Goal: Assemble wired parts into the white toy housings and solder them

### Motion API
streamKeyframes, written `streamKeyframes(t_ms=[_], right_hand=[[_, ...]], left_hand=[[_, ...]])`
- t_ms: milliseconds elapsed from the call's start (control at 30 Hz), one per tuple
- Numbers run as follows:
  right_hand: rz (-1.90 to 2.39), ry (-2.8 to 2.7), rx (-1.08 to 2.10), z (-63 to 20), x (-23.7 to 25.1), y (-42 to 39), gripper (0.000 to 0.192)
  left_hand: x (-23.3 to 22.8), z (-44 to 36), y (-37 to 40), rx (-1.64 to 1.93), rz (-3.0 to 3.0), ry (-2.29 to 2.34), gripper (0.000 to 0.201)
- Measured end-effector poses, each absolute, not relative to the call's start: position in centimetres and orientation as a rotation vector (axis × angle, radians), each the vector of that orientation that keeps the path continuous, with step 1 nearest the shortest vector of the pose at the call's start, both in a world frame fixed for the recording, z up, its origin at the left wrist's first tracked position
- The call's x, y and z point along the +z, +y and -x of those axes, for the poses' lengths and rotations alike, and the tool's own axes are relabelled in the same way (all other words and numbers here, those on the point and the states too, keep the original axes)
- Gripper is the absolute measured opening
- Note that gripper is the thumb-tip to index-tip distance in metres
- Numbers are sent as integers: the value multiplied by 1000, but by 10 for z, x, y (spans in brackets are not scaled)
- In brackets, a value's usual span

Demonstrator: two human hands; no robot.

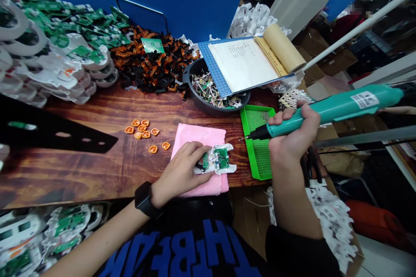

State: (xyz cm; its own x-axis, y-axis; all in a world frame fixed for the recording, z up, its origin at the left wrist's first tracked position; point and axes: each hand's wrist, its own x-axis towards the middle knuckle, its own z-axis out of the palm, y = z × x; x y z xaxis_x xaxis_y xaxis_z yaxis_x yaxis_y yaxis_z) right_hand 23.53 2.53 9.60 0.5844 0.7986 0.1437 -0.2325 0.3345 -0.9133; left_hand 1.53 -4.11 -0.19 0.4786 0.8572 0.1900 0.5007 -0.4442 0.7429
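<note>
The circuit assembly (217, 159) lies on the cloth (195, 138), tray (251, 119) just right.

a white plastic housing (217, 159) with green circuit boards lay flat on a pink cloth; a teal electric screwdriver (328, 110) hung tilted above the green tray, tip leftward.
</note>
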Motion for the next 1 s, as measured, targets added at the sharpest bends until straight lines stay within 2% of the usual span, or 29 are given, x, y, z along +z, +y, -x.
streamKeyframes(t_ms=[133, 467, 933, 1000], right_hand=[[1021, -694, 880, -204, 88, 4, 23], [984, -733, 827, -192, 61, 4, 21], [992, -729, 791, -192, 59, -1, 19], [1003, -715, 803, -191, 63, -2, 20]], left_hand=[[-1, -16, -41, 743, -2110, 1127, 47], [0, -16, -41, 727, -2097, 1139, 49], [-2, -16, -41, 735, -2085, 1134, 48], [-2, -15, -42, 748, -2092, 1126, 52]])
